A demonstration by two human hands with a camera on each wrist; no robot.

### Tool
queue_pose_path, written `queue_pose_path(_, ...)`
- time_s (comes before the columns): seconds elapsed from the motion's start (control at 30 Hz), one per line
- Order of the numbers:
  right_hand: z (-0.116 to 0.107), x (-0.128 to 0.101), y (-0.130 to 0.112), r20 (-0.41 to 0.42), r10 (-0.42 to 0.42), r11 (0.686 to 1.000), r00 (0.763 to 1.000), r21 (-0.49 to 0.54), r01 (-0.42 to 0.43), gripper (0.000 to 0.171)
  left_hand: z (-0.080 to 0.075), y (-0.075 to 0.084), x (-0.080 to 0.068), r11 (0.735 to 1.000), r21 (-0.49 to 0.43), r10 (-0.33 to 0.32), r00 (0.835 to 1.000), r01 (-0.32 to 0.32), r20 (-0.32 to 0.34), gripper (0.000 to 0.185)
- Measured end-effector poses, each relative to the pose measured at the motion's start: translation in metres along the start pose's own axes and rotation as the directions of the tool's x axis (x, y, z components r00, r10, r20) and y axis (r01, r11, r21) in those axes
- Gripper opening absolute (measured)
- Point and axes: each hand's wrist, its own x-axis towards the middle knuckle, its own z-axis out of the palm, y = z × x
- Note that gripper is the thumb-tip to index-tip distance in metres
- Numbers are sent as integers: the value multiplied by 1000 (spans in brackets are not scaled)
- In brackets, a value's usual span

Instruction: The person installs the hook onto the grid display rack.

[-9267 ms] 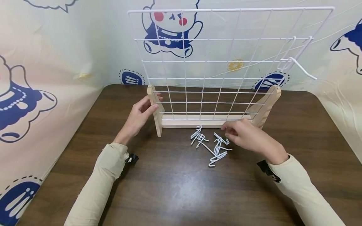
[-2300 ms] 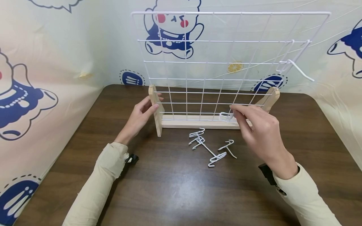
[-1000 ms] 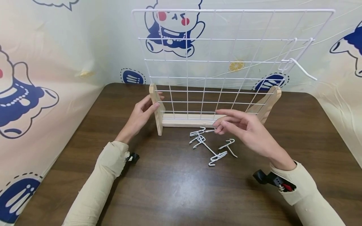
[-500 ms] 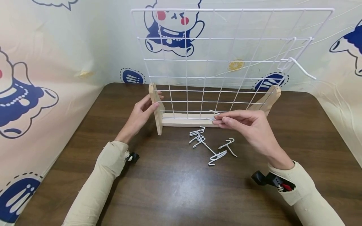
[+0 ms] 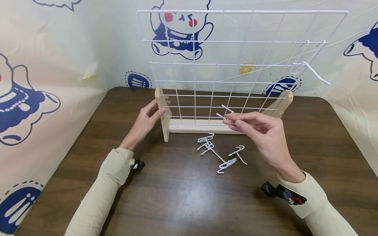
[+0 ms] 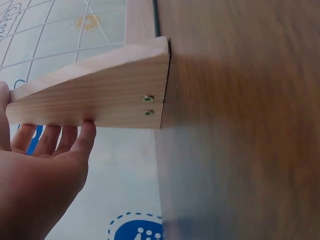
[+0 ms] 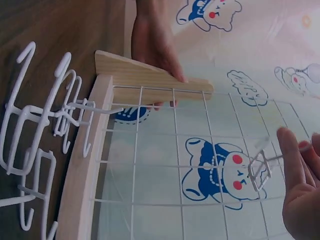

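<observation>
My left hand (image 5: 144, 119) grips the wooden side piece (image 6: 100, 85) of a grid stand, thumb on the front edge and fingertips at the rear edge. My right hand (image 5: 262, 131) pinches a white wire hook (image 7: 259, 171) between thumb and fingers, in front of the lower right part of the white wire grid (image 5: 242, 12). Two prongs of this hook point up and left in the head view; its rear is hidden by the fingers. Another hook (image 5: 314, 72) hangs on the grid's right side.
Several white hooks (image 5: 226, 165) lie tangled on the brown table (image 5: 189, 203) before the stand's wooden base bar (image 5: 203, 129). A separate hook (image 5: 240, 152) lies right of them. Behind the table is a cartoon-printed cloth (image 5: 97, 49).
Over the last second my right hand has risen from low near the pile, and the hook's prongs now tip upward. Earlier, more hooks lay at the pile's right. My left hand stays put.
</observation>
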Motion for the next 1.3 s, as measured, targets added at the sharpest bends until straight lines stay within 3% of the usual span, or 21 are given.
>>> queue_pose_path(0.13,4,4,-3,-59,-121,992,991,29,123,20,-1,-1,0,1000,6,1,1000,-1,-1,40)
queue_pose_path(0.47,14,33,-21,-190,-307,946,933,48,321,16,-3,-32,3,1000,23,-6,1000,6,3,41)
queue_pose_path(0.77,29,70,-34,-253,-391,916,885,-9,402,14,-6,-30,3,999,32,14,1000,-15,5,39)
queue_pose_path(0.93,36,87,-38,-237,-429,902,872,-57,428,11,-8,-30,2,999,30,14,1000,-14,3,39)
queue_pose_path(1.3,35,101,-29,-206,-499,866,842,-128,483,9,-7,-31,4,1000,16,18,1000,-18,-1,39)
